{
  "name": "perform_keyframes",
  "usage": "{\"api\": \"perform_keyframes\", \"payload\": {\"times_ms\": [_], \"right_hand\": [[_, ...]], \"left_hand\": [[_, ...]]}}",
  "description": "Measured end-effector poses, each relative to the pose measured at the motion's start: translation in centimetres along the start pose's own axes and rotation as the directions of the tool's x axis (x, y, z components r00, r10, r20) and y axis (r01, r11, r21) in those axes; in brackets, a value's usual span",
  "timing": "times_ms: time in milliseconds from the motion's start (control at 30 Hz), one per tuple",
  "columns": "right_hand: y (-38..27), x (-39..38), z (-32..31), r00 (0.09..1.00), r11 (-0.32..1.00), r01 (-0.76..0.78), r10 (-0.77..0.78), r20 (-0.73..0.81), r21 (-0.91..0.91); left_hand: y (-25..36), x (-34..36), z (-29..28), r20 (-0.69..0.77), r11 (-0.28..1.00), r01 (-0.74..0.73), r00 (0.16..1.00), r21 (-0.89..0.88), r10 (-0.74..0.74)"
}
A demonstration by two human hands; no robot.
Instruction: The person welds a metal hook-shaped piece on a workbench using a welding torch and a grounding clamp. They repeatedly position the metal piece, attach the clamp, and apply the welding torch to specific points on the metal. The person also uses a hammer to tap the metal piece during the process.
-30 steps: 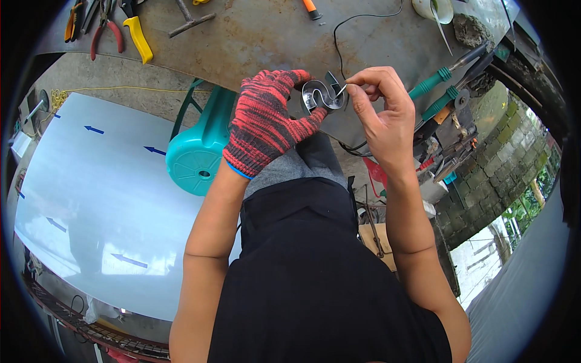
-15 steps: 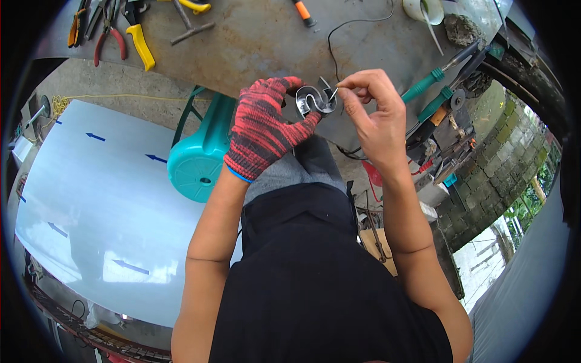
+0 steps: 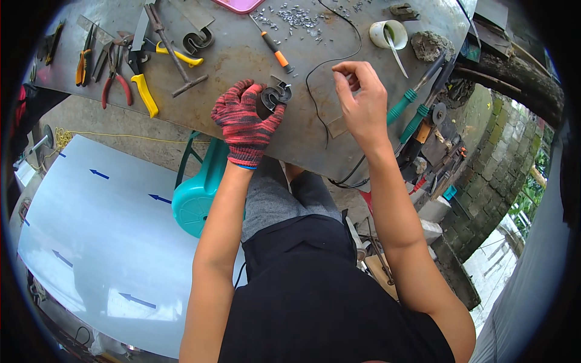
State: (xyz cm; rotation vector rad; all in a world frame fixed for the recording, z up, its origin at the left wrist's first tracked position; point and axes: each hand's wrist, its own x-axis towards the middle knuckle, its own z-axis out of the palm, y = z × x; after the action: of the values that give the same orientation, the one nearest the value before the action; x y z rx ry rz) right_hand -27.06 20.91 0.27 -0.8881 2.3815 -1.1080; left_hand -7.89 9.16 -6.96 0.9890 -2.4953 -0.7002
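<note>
My left hand (image 3: pixel 247 118), in a red and black knit glove, grips a bent metal strip piece (image 3: pixel 277 95) with curled, S-like curves, held over the near part of the metal table (image 3: pixel 236 63). A small bright bit shows at the piece's right edge. My bare right hand (image 3: pixel 365 100) is raised to the right of it, apart from the piece. Its thumb and index finger are drawn close together as in a pinch; whatever may be between them is too small to make out.
A similar bent metal piece (image 3: pixel 198 42), a T-handled tool (image 3: pixel 175 54), red-handled pliers (image 3: pixel 116 78) and yellow-handled snips (image 3: pixel 144 91) lie left. Farther off are an orange screwdriver (image 3: pixel 277 53) and scattered metal bits (image 3: pixel 299 18). A white cup (image 3: pixel 387 35) and green-handled soldering irons (image 3: pixel 402 106) sit right.
My right hand has drawn away from the metal piece, where it pinched a thin bright sliver. My left hand has moved left with the piece. More of the table's far side shows.
</note>
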Motion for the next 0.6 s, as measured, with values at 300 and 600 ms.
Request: {"api": "perform_keyframes", "payload": {"times_ms": [300, 600], "right_hand": [[2.1, 3.4, 2.5, 0.995, 0.989, 0.101, -0.102, -0.006, -0.11], [2.2, 5.2, 2.6, 0.997, 0.993, 0.047, -0.054, -0.057, -0.112]], "left_hand": [[-3.0, 1.6, -2.8, 0.19, 0.972, -0.18, 0.96, -0.151, 0.208], [-6.6, 2.9, -1.7, 0.091, 0.962, -0.271, 0.959, 0.031, 0.267]]}}
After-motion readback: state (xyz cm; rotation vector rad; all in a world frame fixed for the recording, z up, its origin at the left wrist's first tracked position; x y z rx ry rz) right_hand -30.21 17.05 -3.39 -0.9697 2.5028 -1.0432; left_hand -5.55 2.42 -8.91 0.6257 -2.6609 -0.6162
